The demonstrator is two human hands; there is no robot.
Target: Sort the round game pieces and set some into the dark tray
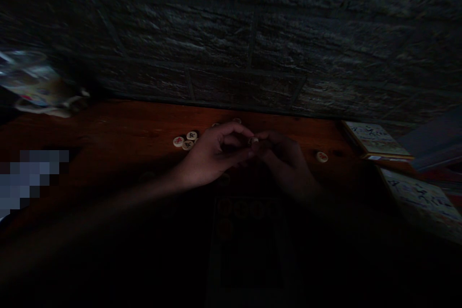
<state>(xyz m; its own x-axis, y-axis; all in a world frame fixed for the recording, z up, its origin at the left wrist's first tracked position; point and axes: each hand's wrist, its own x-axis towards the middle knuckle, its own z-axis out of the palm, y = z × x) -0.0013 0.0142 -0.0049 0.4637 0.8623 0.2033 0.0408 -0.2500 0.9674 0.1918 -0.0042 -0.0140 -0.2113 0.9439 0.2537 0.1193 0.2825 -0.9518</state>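
My left hand (212,154) and my right hand (288,159) meet above a dark wooden table (144,120). Between their fingertips is a small pale round piece (253,140), pinched from both sides. Left of my left hand lie a round piece with a red character (178,141) and two with black characters, one behind (192,135) and one in front (187,145). Another piece (237,121) shows partly behind my left hand. To the right of my right hand rests a red-marked piece (322,157). Nearer me, a box (213,250) with several round pieces sits in deep shadow.
Two flat illustrated boxes (377,139) (422,197) lie at the right. A clear container (36,79) stands at the far left. A dark stone-block wall (216,43) runs along the table's back edge.
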